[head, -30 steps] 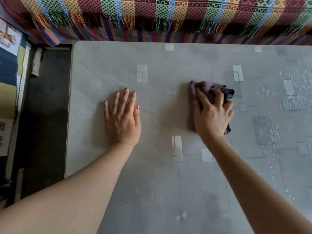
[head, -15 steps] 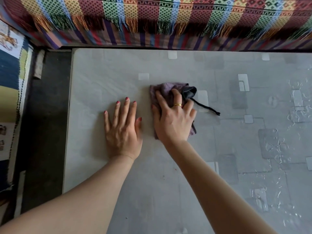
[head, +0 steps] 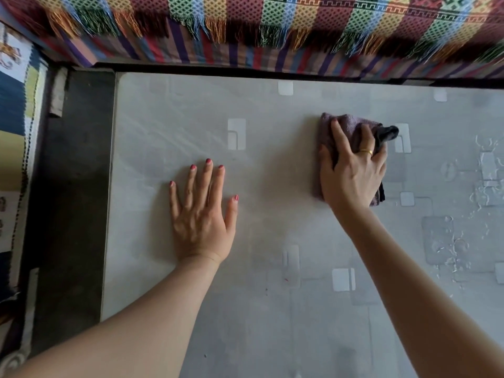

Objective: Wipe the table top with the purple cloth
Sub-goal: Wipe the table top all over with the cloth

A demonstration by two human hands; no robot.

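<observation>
The grey patterned table top [head: 272, 309] fills most of the view. A purple cloth [head: 347, 124] with a dark edge lies folded on it, right of centre. My right hand [head: 353, 170] presses flat on the cloth, fingers spread over it, covering most of it. My left hand [head: 203, 211] rests palm down on the bare table to the left, fingers apart, holding nothing.
A striped, fringed woven cover [head: 272, 28] hangs along the table's far edge. A dark floor gap [head: 71, 186] runs past the left edge, with a patterned mat [head: 13, 132] beyond. Water streaks [head: 480, 192] glisten at the table's right side.
My right hand has slid the cloth to the right, away from my left hand, after sweeping left half a second ago. The left hand has stayed planted.
</observation>
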